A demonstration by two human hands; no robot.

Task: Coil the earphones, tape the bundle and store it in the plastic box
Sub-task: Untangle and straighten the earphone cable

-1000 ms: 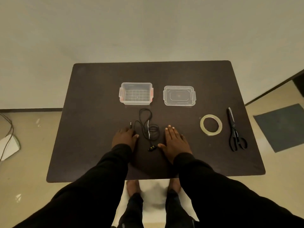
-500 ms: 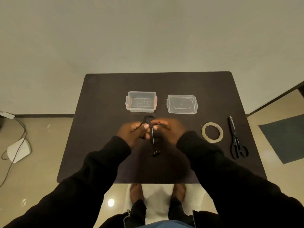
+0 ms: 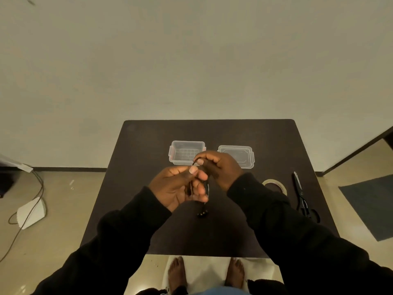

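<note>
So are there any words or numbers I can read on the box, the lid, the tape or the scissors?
None: no word, number or sign can be read in this picture.
plastic box: clear, only a moulded grid on its floor, no writing.
lid: clear, only moulded outlines.
tape roll: plain, partly behind the right sleeve.
scissors: dark; any mark is too small to tell.
earphones: too small and dark to show any brand.
</note>
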